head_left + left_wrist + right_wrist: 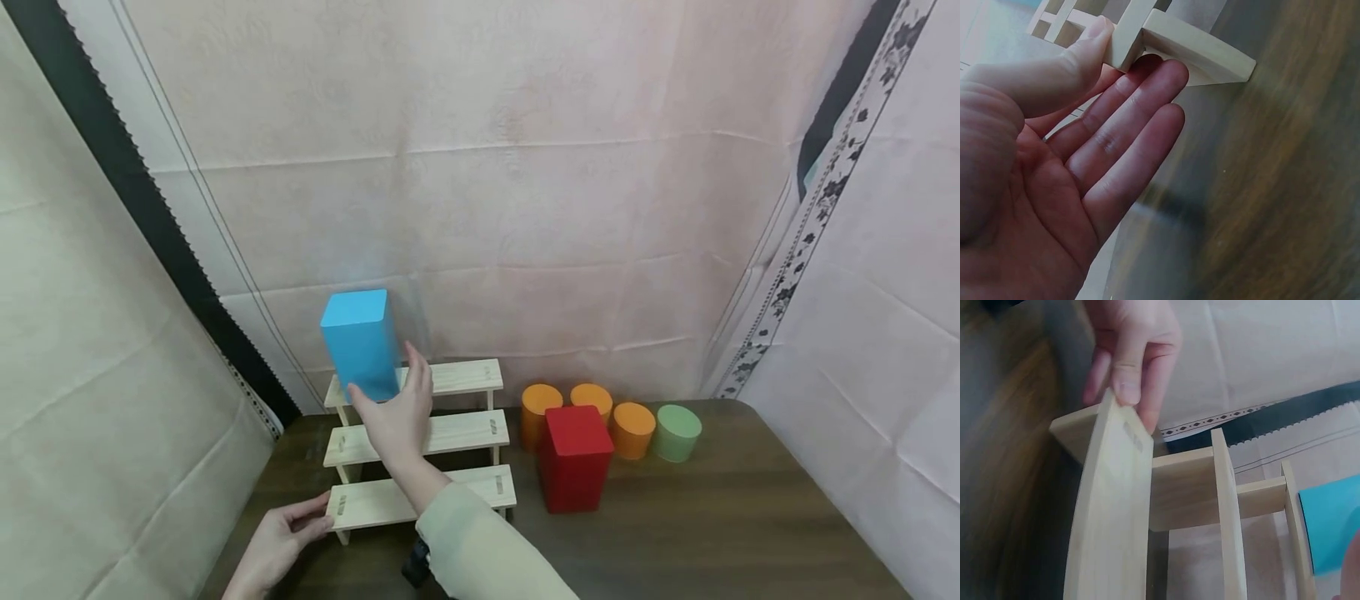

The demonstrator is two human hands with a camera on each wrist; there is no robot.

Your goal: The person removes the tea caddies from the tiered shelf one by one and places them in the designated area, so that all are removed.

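A three-tier wooden step shelf [385, 502] stands on the dark table. My left hand [276, 540] pinches the left end of its lowest board, thumb on top and fingers against the side and underside. In the left wrist view, the thumb of the left hand [1079, 134] presses the pale wood [1200, 47]. A tall blue block [363, 354] stands upright on the top board, toward its left end. My right hand [397, 421] is spread just in front of the block, thumb toward its lower front and fingers beside its right side; contact is unclear.
Right of the shelf, a red block [576, 460] stands upright. Behind and beside it are three orange cylinders [633, 430] and a green cylinder [677, 433]. Pale cloth curtains [487, 208] close in the back and both sides of the table [697, 517].
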